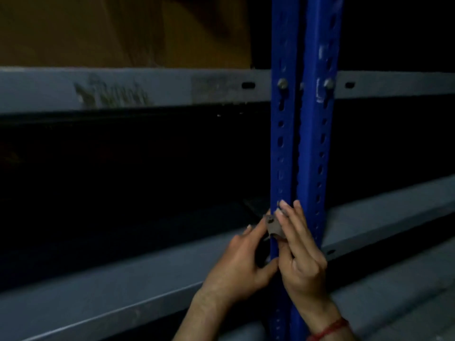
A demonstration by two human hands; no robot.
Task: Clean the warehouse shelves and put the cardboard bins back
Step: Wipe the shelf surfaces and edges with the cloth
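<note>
Two blue perforated uprights (305,143) of the rack stand side by side right of centre. Against the left one, just above the lower grey shelf beam (138,279), both hands meet on a small grey-brown scrap (273,226), maybe cardboard or tape. My right hand (301,252) pinches it between fingers and thumb. My left hand (242,264) touches its left edge with the index finger, thumb against the upright. A cardboard bin (118,30) stands on the upper shelf, top left.
The upper grey shelf beam (152,87) crosses the view, smudged with dust at the left. Between the two beams the shelf bay (135,168) is dark and its contents cannot be made out. Grey floor (406,291) lies at the lower right.
</note>
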